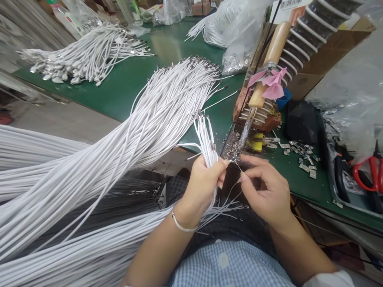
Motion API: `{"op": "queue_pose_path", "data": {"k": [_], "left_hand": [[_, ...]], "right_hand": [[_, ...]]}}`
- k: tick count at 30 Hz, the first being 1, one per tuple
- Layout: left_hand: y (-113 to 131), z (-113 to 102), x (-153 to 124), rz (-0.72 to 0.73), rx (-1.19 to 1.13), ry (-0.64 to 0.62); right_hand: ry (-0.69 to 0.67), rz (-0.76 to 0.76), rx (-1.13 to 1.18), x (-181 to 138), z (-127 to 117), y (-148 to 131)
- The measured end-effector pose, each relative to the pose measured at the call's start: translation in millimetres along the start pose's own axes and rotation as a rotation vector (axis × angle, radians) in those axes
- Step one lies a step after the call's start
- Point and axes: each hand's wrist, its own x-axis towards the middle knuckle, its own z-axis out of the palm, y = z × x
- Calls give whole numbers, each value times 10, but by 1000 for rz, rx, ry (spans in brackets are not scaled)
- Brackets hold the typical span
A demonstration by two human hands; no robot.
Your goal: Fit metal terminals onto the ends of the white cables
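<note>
Head view, white cables (208,145) (bunched), through left grip (205,175)

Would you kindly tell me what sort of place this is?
Probably a cable-assembly workshop, judging by what looks like a soldering iron above the green bench, the big bundle of white cables and scattered small metal parts.

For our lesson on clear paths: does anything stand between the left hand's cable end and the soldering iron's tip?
Nothing visible does: the cable end is right beside the soldering iron's tip; whether they touch is unclear.
</note>
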Motion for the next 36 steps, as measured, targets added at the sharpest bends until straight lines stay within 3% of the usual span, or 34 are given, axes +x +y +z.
{"op": "queue_pose_path", "data": {"k": [8, 13, 17, 22, 28, 36], "left_hand": [[-56, -70, -115, -38, -2, 9], [-250, -231, -321, -163, -90, -1], [-508, -387, -480, -179, -145, 43], [-778, -557, -669, -205, -79, 29], [-855, -643, -821, -141, -83, -46], [-869, -702, -867, -210, -246, -35]], "right_hand": [[-67, 7, 38, -63, -52, -18], [-300, 46, 199, -147, -193, 1], [-524, 103, 358, -212, -288, -23], [-594, 202, 289, -212, -97, -97], [-720, 135, 173, -226, 227, -135], [-701, 163, 214, -257, 213, -116]]}}
